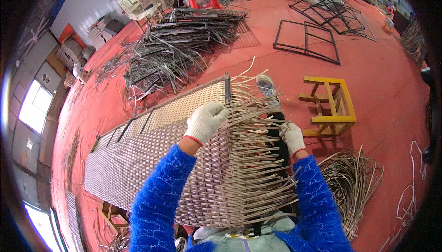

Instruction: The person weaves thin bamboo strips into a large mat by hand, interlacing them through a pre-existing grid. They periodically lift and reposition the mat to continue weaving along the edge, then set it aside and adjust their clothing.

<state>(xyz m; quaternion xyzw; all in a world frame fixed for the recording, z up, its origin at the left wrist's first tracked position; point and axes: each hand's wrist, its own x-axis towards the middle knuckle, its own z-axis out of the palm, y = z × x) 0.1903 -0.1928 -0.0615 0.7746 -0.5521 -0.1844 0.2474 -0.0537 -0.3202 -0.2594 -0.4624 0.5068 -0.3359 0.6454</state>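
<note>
the left forearm [171, 176] is slanting up and to the right, wearing a fuzzy blue sleeve [156, 206] with pale lines. a strip of the left wrist [188, 146] is showing bare. the left hand [207, 121], in a white knit glove, is keeping its fingers bent, the back facing up. the right forearm [320, 201], sleeved alike, is slanting up and to the left. the right hand [293, 138], gloved also, is curling, its fingertips not showing clearly.
</note>
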